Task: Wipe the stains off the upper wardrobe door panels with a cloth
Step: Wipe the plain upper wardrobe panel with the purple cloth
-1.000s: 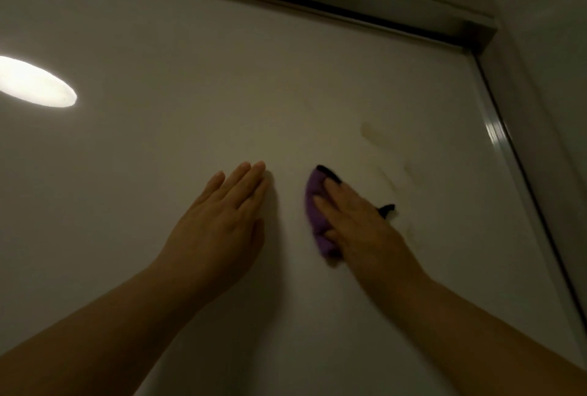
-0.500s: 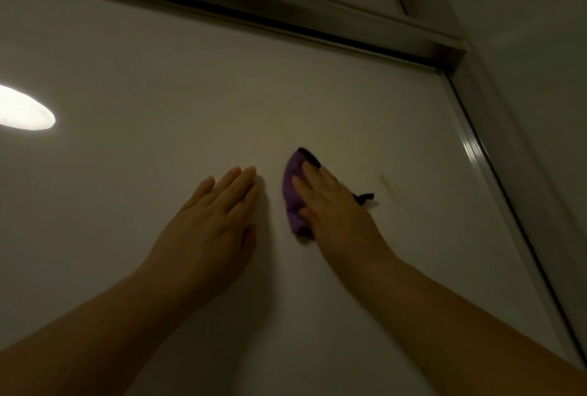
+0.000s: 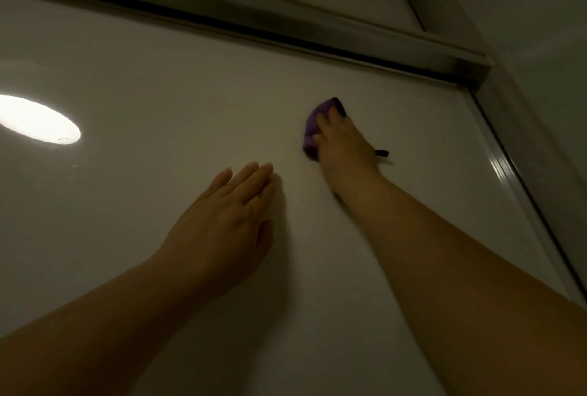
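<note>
High on the door panel (image 3: pixel 165 71), the right hand (image 3: pixel 344 149) is pressing a purple cloth (image 3: pixel 312 124) against the surface, its fingers lying fairly straight over the wad rather than curling round it; a black tag (image 3: pixel 382 153) is sticking out beside the heel of that hand; the left hand (image 3: pixel 228 214) is resting lower and to the left, apart from the other, palm flat and fingers together, holding nothing, seemingly bracing the door; the cloth is looking soft, light and easily bunched, so it is probably best taken as a folded pad under palm and fingertips, with pressure doing the gripping; the glossy panel is likely slippery under it; further out, a lamp's reflection (image 3: pixel 35 119) is glaring at the left, and a metal rail (image 3: pixel 286 28) is running along the top; no stain is showing clearly in this dim light.
</note>
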A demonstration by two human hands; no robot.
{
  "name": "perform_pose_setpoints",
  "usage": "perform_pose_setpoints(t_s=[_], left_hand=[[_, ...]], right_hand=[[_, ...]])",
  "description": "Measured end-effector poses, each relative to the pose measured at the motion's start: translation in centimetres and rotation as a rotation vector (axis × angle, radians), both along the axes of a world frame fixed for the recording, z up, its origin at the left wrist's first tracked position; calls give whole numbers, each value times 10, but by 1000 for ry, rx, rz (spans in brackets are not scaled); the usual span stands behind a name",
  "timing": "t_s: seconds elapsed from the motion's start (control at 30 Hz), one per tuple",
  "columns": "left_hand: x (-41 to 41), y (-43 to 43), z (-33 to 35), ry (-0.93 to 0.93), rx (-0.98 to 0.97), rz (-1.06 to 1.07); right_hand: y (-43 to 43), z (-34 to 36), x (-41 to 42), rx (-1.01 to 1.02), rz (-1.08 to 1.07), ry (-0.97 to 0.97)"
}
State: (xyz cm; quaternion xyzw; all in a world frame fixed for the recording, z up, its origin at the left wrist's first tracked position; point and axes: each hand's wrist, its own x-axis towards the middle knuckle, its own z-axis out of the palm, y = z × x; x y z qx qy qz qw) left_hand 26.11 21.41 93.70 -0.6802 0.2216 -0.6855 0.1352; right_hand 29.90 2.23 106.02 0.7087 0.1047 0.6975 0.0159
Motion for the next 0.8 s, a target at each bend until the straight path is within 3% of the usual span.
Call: perform_pose_setpoints(t_s=[0.2,0.37,0.5,0.67,0.8], left_hand=[[-1,3,4,7,-4,48],[-9,19,7,-5,-21,48],[-12,30,12,-26,-36,16],[-14,36,16,-51,-75,-21],[-16,34,7,-27,-87,-49]], right_hand=[[-14,-79,-25,-287,333,15],[-46,-44,-25,-27,279,48],[-5,8,-22,72,210,-23],[57,-25,-29,-168,191,7],[17,-79,-24,-325,245,25]])
